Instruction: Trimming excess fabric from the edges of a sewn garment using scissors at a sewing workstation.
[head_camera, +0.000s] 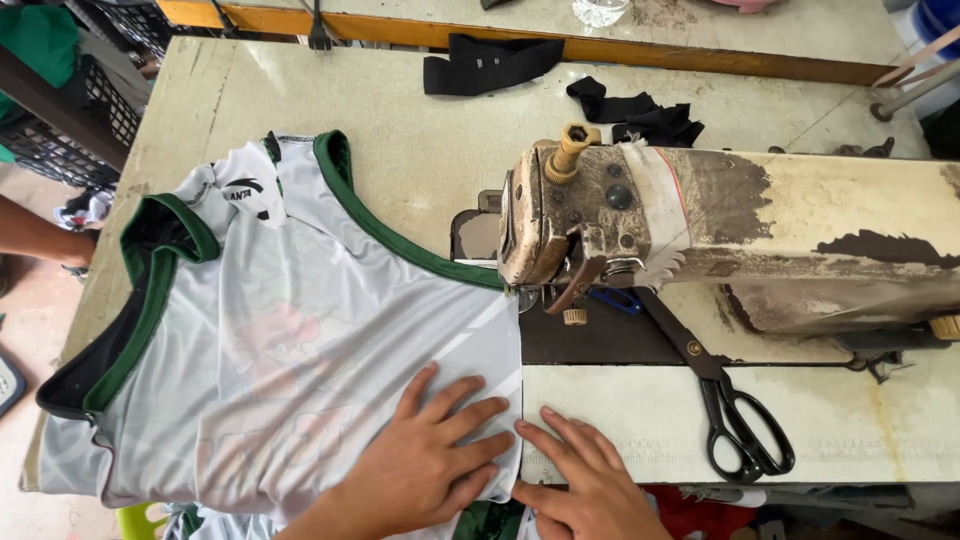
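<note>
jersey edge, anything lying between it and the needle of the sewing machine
Nothing visible does. The white jersey lies flat under both hands, left hand and right hand, its edge running straight to the sewing machine; black scissors lie aside.

Smooth, faintly glossy cloth jersey; worn, flaking painted-metal sewing machine.

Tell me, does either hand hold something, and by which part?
Nothing is gripped. Both the left hand and right hand press flat on the white green-trimmed jersey, near its right edge.
</note>
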